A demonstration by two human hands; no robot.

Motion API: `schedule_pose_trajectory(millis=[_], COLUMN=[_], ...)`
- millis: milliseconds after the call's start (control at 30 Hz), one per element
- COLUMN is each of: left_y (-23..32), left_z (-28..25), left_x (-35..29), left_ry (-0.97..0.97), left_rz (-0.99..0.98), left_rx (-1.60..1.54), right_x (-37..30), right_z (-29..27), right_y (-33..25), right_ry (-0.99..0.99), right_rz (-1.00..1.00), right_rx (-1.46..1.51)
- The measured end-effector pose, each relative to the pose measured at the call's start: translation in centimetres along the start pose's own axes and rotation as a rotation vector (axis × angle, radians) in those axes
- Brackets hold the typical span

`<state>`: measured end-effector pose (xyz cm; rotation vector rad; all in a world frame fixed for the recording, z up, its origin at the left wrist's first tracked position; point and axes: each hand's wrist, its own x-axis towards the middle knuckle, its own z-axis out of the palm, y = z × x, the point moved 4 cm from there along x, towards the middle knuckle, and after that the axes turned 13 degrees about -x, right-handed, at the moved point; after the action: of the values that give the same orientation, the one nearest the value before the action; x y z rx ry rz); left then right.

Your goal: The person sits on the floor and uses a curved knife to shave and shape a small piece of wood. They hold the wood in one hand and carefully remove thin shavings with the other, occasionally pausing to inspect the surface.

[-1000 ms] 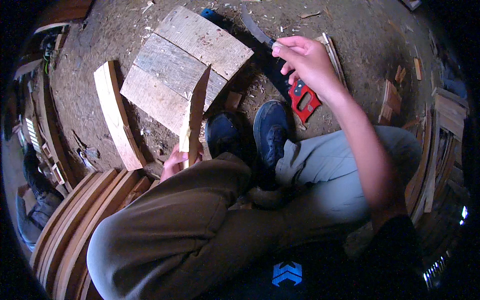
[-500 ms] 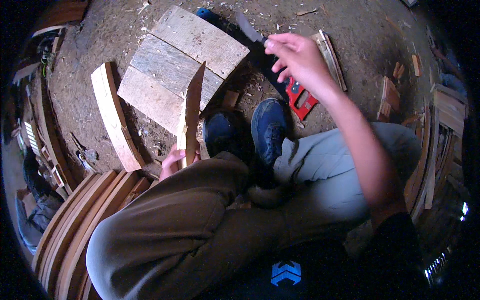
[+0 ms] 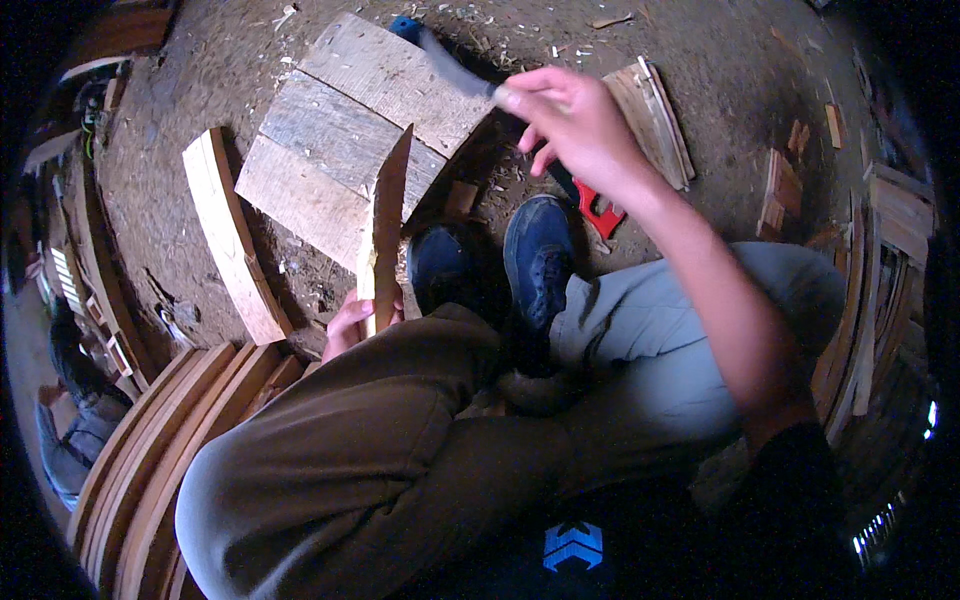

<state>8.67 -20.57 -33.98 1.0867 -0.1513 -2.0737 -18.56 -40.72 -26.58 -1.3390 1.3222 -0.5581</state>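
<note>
right fingers (image 3: 543, 80) pinch a knife (image 3: 455, 70), left fingers (image 3: 350, 315) curl round pointed wood (image 3: 384, 225).

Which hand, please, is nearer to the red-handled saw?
Right. The right hand, holding a knife, overlaps the saw in view; the left hand, holding a wooden piece, is farther off to its left.

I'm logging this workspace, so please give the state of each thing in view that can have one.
Left hand: closed around the wood piece
Wood piece: slanted, upper end tapered
Right hand: raised, gripping the knife
Knife: blade bare, blurred
Red-handled saw: partly hidden
Plank platform: littered with bits
Pale board: lying on the ground
</note>
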Motion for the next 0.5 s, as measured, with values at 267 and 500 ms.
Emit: schedule_pose_trajectory(millis=[267, 500], left_y=[0.0, 0.0], left_z=[-0.3, -0.2], left_x=[0.0, 0.2], left_ry=[0.018, 0.041], left_rz=[0.003, -0.007], left_rx=[-0.008, -0.016], right_x=[-0.3, 0.0], right_z=[-0.1, -0.4], right_y=[-0.7, 0.2], right_ry=[-0.127, -0.029], right_rz=[-0.047, 0.024], right_rx=[-0.134, -0.064])
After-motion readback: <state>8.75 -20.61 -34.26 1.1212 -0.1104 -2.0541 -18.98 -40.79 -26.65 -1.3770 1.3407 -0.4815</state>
